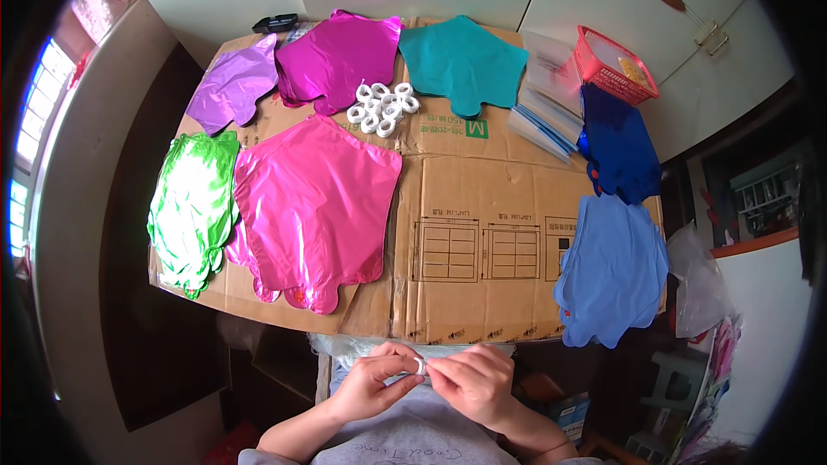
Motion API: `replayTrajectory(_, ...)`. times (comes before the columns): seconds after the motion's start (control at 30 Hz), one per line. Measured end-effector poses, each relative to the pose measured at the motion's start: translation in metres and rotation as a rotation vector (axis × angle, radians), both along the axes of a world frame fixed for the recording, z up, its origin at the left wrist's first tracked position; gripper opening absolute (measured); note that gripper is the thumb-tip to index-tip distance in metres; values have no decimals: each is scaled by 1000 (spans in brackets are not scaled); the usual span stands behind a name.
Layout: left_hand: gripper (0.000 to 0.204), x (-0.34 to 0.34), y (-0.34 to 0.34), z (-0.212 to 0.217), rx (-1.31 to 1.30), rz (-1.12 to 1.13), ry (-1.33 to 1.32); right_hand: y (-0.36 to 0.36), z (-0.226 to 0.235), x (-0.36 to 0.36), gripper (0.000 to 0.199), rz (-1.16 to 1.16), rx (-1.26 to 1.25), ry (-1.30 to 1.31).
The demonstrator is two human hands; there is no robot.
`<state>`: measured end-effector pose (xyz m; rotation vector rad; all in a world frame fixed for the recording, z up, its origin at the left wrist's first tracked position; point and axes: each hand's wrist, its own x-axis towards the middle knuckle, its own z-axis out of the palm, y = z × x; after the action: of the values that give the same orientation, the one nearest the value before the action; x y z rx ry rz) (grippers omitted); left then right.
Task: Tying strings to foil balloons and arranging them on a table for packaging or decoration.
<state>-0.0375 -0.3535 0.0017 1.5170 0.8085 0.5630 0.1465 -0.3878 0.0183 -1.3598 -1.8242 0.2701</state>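
Just in front of the table's near edge, my left hand [372, 386] pinches a small white ring-shaped roll [420, 366] between thumb and fingers. My right hand [475, 383] is closed at the roll's right side, its thumb and fingertips pressed together against it. Whether a loose end is between those fingertips is too small to make out. Similar white rolls [383, 108] lie in a cluster toward the far middle of the table. Nearest my left hand on the table is a stack of flat pink foil balloons [319, 207].
Flattened cardboard [482, 181] covers the table. Around it lie foil balloons: green [191, 207], lilac [233, 86], magenta [340, 60], teal [465, 60], dark blue [620, 142], light blue [612, 271]. Plastic sleeves [551, 103], a red basket [603, 77] and a black object [275, 23] lie at the far side.
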Motion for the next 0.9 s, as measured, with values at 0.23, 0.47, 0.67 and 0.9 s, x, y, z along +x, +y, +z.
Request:
replayTrajectory(0.23, 13, -5, 1, -6, -519, 12, -289, 4, 0, 11, 27, 271, -237, 393)
replayTrajectory(0.47, 12, -15, 6, -7, -644, -148, -253, 5, -13, 16, 26, 567, -483, 557)
replayTrajectory(0.67, 17, -18, 15, -10, -739, -300, -104, 8, 1, 16, 20, 580, -335, 129)
replayTrajectory(0.9, 21, -15, 19, -3, -836, -336, -149, 19, 2, 24, 19, 684, -203, -12)
